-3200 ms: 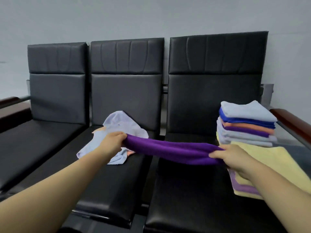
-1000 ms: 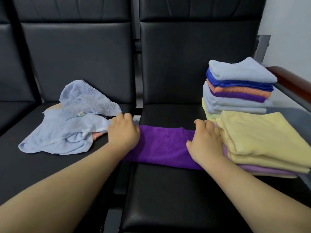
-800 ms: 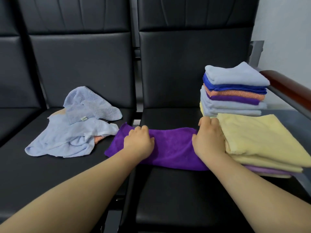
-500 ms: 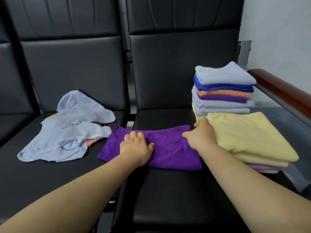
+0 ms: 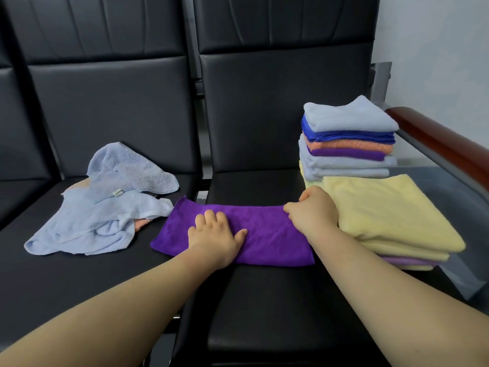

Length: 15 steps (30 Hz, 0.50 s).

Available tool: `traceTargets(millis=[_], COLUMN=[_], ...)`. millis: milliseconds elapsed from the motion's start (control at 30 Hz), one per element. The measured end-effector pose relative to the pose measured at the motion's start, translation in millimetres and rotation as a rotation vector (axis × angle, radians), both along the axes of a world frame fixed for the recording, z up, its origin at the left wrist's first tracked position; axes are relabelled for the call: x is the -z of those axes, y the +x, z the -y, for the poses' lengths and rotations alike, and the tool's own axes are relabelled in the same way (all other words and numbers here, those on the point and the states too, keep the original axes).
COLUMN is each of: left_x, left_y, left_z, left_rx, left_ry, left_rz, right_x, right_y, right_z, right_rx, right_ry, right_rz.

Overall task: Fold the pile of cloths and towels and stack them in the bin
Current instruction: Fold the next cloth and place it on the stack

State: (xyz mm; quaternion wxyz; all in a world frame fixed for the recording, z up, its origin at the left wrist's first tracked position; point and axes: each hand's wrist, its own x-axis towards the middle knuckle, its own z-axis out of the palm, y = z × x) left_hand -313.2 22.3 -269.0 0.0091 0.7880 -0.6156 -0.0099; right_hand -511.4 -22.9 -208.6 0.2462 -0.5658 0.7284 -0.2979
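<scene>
1. Left hand (image 5: 215, 235) lies palm-down with fingers spread flat on the purple cloth (image 5: 267, 231), pressing it, nothing grasped.
2. Right hand (image 5: 312, 210) is curled at the cloth's right far edge, fingers pinching the purple fabric.
3. Purple cloth lies as a long folded strip, bridging the gap between the middle seat and the right seat (image 5: 277, 308).
4. Just right of it, touching the right hand: low stack of folded yellow towels (image 5: 389, 215) with a lilac layer near the bottom.
5. Left, on the middle seat: unfolded light-blue pile (image 5: 105, 205), some orange showing underneath.
6. Farther back on the right seat: tall folded stack (image 5: 346, 141), light blue on top, then dark blue, orange, purple, light blue.
7. Wooden armrest (image 5: 444, 144) sits beside that stack.
</scene>
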Motion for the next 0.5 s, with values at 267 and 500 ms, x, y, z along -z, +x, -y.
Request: traceTargets(millis=[267, 500], left_x=[-3.2, -6.8], left_y=[-3.2, 4.1], left_z=[1.5, 34.0], left_rx=[-0.005, 0.205], left_ry=[0.018, -0.005], left_rz=[-0.073, -0.184], right_x=[14.2, 5.0], right_y=[12.8, 6.9], right_z=[-15.6, -52.3], right_rx=[-0.468, -0.596], right_ry=[0.095, 0.176], right_rz=[-0.422, -0.653])
